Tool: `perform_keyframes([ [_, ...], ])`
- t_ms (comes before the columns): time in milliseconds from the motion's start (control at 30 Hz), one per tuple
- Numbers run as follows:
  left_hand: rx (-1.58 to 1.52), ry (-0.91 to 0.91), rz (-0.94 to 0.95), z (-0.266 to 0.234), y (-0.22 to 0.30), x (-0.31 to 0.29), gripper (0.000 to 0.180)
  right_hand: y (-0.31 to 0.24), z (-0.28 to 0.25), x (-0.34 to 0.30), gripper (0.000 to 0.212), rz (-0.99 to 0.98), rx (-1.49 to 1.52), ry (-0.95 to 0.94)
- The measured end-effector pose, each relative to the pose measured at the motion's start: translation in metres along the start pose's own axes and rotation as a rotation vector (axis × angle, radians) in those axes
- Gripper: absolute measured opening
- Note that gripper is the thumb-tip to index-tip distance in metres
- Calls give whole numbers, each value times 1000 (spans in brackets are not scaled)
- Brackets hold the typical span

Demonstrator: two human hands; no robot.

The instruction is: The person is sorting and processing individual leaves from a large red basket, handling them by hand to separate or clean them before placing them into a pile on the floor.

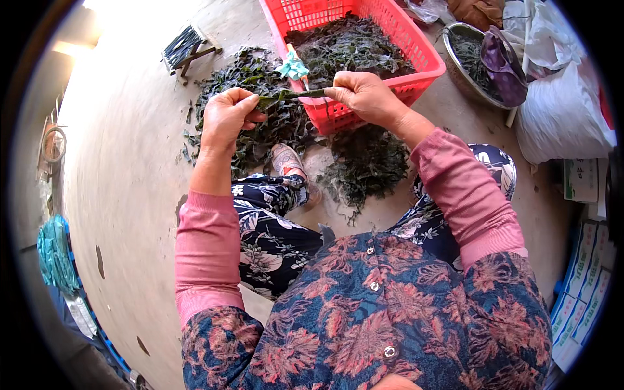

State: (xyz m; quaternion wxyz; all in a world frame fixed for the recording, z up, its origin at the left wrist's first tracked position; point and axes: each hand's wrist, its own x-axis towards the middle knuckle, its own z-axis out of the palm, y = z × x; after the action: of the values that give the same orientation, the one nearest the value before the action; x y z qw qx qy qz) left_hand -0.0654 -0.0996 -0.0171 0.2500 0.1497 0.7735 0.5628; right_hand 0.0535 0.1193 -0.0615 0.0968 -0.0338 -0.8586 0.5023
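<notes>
My left hand [227, 117] and my right hand [364, 96] hold the two ends of a dark green strip of seaweed [292, 95], stretched level between them over my knees. Just behind the strip stands a red plastic basket [426, 55] heaped with dark seaweed [354, 45]. A small tool with a pale blue-green rag tied to it [294, 67] leans on the basket's near rim. More seaweed lies in piles on the concrete floor, one pile to the left [260, 78] and one under my right hand [367, 166].
A metal bowl [463, 71] with seaweed and a purple item sits at right, beside white sacks [562, 114]. Stacked cartons [585, 286] line the right edge. A small brush-like rack [183, 47] lies far left. My foot [289, 162] rests between the piles.
</notes>
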Motion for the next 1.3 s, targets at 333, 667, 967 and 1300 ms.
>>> perform_keyframes([
  [333, 1069, 151, 158, 21, -60, 37, 15, 12, 29, 11, 14, -46, -782, -170],
  [667, 995, 308, 10, -4, -53, 37, 25, -30, 11, -10, 17, -189, -55, 226],
  [967, -599, -572, -454, 73, 30, -37, 38, -101, 54, -55, 11, -754, 189, 134],
  [1300, -456, -515, 550, 29, 159, -30, 26, -95, 12, -61, 21, -768, 5, 271],
])
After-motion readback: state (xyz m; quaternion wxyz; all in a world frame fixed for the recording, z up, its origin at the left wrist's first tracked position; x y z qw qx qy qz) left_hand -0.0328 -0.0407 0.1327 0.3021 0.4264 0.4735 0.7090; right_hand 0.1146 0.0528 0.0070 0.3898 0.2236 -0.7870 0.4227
